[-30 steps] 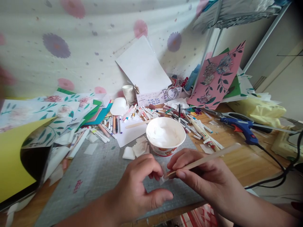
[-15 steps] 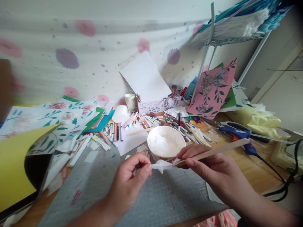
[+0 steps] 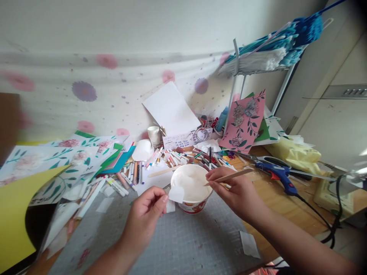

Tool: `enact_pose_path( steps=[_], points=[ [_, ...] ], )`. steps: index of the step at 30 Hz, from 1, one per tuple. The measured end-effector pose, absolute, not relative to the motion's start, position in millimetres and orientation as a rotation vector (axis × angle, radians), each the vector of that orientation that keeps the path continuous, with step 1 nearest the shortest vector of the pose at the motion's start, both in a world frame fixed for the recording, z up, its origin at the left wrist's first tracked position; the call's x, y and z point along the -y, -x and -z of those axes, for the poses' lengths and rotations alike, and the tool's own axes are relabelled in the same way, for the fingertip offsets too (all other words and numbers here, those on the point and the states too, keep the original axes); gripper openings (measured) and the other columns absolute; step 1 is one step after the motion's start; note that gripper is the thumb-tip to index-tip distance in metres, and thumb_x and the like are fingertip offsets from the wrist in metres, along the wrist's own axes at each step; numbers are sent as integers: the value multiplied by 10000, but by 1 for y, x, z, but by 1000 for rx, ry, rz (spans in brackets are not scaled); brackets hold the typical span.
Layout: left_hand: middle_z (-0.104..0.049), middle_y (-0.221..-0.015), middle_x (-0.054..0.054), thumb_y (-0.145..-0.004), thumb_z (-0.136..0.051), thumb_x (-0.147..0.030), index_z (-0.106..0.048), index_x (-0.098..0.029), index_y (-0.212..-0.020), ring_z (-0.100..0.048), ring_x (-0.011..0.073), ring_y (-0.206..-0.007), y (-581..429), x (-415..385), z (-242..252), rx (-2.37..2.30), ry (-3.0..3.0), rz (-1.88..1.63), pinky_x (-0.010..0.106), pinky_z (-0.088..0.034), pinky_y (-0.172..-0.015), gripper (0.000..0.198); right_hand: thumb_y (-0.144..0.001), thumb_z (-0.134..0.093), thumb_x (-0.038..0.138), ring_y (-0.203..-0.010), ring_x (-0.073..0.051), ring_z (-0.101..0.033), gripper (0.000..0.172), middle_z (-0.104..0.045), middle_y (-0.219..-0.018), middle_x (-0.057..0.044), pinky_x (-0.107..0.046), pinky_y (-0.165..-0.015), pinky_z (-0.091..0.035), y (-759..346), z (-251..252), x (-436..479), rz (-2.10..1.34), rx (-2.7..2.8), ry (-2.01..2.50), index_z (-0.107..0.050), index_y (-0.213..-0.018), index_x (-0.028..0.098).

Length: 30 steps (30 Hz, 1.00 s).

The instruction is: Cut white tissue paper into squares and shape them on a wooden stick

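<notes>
Between the thumb and fingers of my left hand (image 3: 149,214) is pinched a small piece of white paper (image 3: 176,193), held just left of a paper bowl (image 3: 192,205). A pale, whitish substance (image 3: 192,185) lies inside the bowl. My right hand (image 3: 235,189), closed on a flat wooden stick (image 3: 233,175), is over the bowl's right rim; the stick's lower tip is above the bowl's opening. Whether the tip touches the contents I cannot tell. Under the bowl lies a grey cutting mat (image 3: 160,248).
Many markers (image 3: 129,175) lie behind and left of the bowl. A blue glue gun (image 3: 275,173) and scissors (image 3: 269,160) rest on the right. Flower pictures (image 3: 77,158) and a yellow sheet (image 3: 20,214) cover the left side. A paper scrap (image 3: 249,244) lies on the mat's right edge.
My right hand has moved away from the paper to the bowl, bringing the stick's tip over it. My left hand still holds the paper, now alone. The view has tilted up and turned right.
</notes>
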<state>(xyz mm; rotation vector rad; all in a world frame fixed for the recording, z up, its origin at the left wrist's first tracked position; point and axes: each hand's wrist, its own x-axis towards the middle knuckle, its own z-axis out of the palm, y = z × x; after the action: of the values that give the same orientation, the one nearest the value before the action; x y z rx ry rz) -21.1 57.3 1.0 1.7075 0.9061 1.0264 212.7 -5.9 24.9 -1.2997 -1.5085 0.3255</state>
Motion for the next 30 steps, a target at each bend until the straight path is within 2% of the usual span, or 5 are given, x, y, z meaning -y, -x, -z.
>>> enact_pose_path(
  steps=[9,16,22,26,30],
  points=[
    [-449,-506,-54,-773,-604,-328,-643,-173,-698,-417,119,-487,-4,-87,-34,-991,-1982,-835,227,-309,-477,176,-833,-583,215,-933,-252,-654,120,-701,-948,-98,-416,-828,-503,-224,-25,2,-158,1510,1319,-653,-737,193],
    [-484,-528,-55,-806,-550,-329,-664,-197,-940,-480,145,-520,13,-102,-25,-1094,-1969,-945,232,-367,-507,220,-837,-593,240,-969,-262,-635,109,-701,-947,-85,-434,-890,-474,-228,-25,25,-181,1560,1316,-667,-760,214],
    [-569,-581,-24,-818,-541,-303,-667,-186,-770,-539,152,-567,21,-102,-15,-1063,-2029,-928,237,-407,-526,178,-857,-578,268,-956,-271,-651,117,-709,-969,-87,-430,-850,-505,-231,-23,36,-211,1571,1356,-660,-785,226],
    [-657,-737,21,-856,-493,-272,-655,-177,-798,-597,170,-681,11,-98,-17,-992,-2157,-943,263,-461,-611,197,-852,-586,259,-952,-257,-657,107,-713,-964,-81,-411,-854,-514,-228,-23,37,-204,1566,1352,-666,-790,223],
    [-634,-824,39,-855,-509,-244,-684,-187,-810,-597,194,-806,3,-97,-23,-950,-2362,-928,311,-458,-745,190,-850,-588,267,-939,-261,-662,115,-719,-948,-83,-421,-848,-518,-225,-22,36,-199,1563,1349,-671,-785,223]
  ],
)
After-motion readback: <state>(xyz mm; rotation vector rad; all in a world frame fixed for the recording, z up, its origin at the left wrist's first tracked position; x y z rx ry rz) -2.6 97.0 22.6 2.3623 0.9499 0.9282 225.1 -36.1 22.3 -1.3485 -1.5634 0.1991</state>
